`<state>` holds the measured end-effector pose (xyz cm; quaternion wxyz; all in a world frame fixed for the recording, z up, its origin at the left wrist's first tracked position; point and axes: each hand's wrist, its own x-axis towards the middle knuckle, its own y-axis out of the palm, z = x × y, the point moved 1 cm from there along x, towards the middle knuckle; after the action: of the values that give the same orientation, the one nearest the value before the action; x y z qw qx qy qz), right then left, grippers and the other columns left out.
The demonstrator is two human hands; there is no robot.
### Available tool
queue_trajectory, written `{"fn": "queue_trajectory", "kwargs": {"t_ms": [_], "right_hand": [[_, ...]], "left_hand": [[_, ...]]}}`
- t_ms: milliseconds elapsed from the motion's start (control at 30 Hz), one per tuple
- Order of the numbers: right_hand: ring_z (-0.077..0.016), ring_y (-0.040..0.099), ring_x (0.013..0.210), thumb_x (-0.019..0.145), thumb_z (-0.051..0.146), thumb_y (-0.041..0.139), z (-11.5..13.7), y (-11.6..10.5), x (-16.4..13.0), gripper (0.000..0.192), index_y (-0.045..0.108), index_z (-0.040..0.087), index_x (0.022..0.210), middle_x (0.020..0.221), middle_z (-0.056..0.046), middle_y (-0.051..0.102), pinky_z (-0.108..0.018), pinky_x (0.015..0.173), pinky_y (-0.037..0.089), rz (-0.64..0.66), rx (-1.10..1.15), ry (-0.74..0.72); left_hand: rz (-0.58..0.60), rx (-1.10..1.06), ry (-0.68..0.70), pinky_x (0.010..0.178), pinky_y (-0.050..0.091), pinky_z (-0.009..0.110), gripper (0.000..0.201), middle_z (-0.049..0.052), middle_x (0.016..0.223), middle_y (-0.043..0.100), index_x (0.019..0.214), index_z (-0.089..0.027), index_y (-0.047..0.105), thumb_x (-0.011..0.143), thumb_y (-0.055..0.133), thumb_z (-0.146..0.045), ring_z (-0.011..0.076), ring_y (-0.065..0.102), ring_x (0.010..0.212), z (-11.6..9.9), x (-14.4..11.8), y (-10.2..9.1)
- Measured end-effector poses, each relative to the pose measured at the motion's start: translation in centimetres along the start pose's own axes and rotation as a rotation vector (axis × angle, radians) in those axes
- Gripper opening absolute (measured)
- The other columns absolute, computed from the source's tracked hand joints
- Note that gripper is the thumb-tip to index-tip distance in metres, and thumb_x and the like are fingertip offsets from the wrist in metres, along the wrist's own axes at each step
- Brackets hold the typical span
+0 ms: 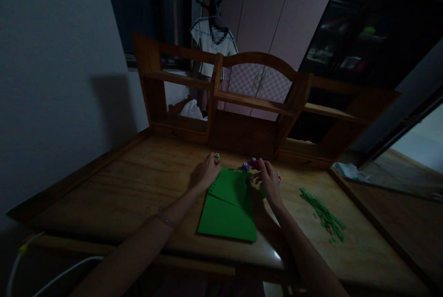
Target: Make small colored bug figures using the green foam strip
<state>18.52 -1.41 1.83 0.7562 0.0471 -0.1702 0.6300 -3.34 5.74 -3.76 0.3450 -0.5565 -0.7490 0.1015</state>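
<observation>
Green sheets between both hands

A heap of green paper strips lies near the right edge of the table. A wooden shelf unit stands along the back edge, with a white shirt hanging behind it.

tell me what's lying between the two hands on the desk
Head view: green sheets lie between the left hand and right hand, with a small purple punch at their far edge.
</observation>
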Motion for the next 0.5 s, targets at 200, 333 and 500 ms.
{"fn": "queue_trajectory", "kwargs": {"t_ms": [200,333,500], "right_hand": [[-0.0175,0.062,0.061,0.084,0.061,0.046,0.03,0.33,-0.55,0.041,0.061,0.025,0.098,0.095,-0.005,0.068,-0.026,0.047,0.042,-0.073,-0.174,-0.079],[-0.0183,0.060,0.056,0.082,0.062,0.048,-0.10,0.47,-0.78,0.043,0.060,0.026,0.103,0.088,-0.005,0.068,-0.027,0.046,0.042,-0.038,-0.182,-0.040],[-0.0169,0.060,0.052,0.084,0.061,0.047,-0.16,0.68,-0.94,0.041,0.058,0.026,0.105,0.079,-0.002,0.066,-0.026,0.045,0.042,0.031,-0.205,-0.033]], "left_hand": [[0.070,0.131,0.029,0.062,0.038,0.027,0.016,0.004,0.086,0.065,0.100,-0.024,0.051,0.085,0.051,-0.029,0.0193,0.062,0.076,-0.18,-0.55,-0.10],[0.094,0.148,0.008,0.064,0.039,0.029,0.017,0.004,0.086,0.067,0.098,-0.026,0.053,0.084,0.053,-0.035,0.0212,0.062,0.075,-0.35,-0.62,-0.31],[0.148,0.026,-0.052,0.062,0.040,0.029,0.024,0.003,0.082,0.068,0.098,-0.025,0.057,0.077,0.063,-0.036,0.0212,0.063,0.073,-0.20,-0.33,0.19]]}}
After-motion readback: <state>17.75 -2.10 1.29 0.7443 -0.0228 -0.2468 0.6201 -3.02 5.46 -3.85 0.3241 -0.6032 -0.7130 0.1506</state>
